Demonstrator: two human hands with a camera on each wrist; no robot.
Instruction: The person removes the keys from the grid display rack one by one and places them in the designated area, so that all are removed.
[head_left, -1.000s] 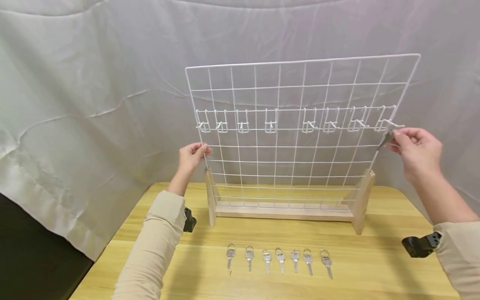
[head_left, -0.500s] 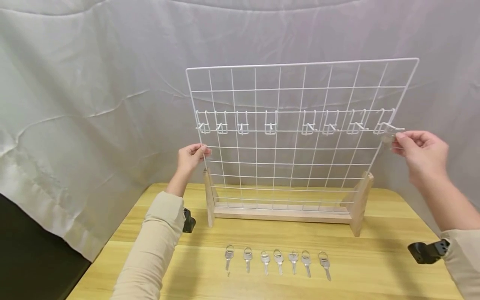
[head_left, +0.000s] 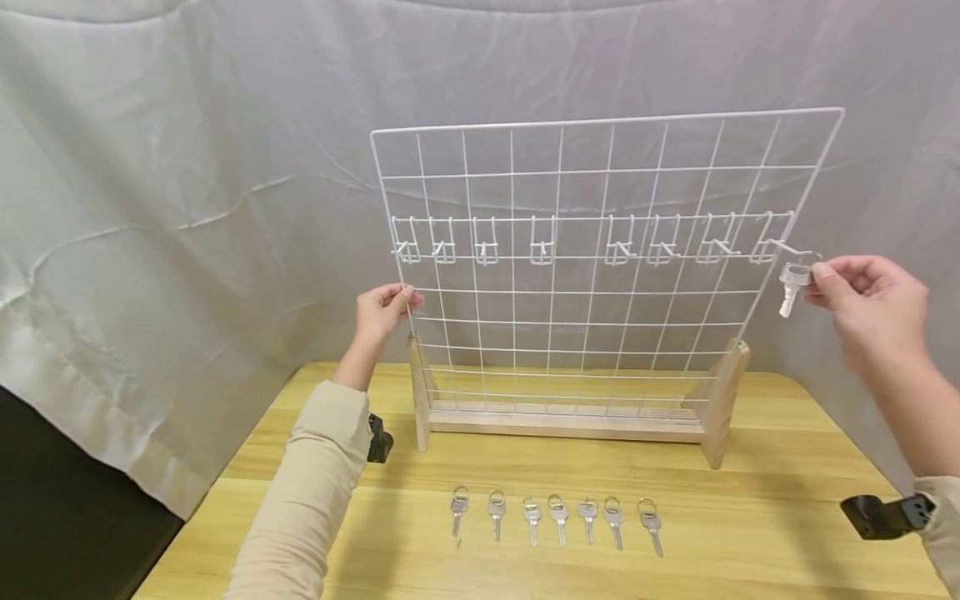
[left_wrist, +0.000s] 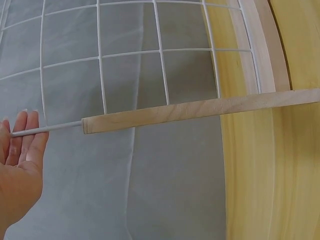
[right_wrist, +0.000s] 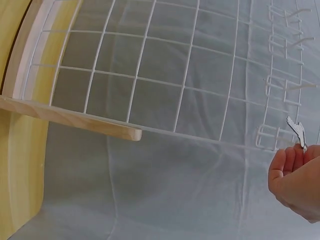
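Observation:
My left hand (head_left: 381, 315) pinches the left edge wire of a white wire grid panel (head_left: 607, 121); in the left wrist view its fingers (left_wrist: 33, 142) lie behind the wire, just beyond the wooden upright. Off the panel's right edge, my right hand (head_left: 881, 304) pinches a silver key (head_left: 792, 287) between thumb and fingertips. The key points downward, and its ring is at the tip of the rightmost white hook (head_left: 787, 247), partly hidden by the fingertips. In the right wrist view the key (right_wrist: 298, 131) stands out from the fingers beside that hook.
Several more white hooks (head_left: 542, 252) line the same row of the panel. A wooden stand (head_left: 562, 425) with two uprights carries the panel on the wooden table (head_left: 420, 575). Several keys with rings (head_left: 558, 518) lie in a row in front. Grey cloth (head_left: 225, 125) hangs behind.
My right hand has moved right, from beside the panel's edge to the hook's tip, and the key has turned from edge-on to flat in view. My left hand stays in place.

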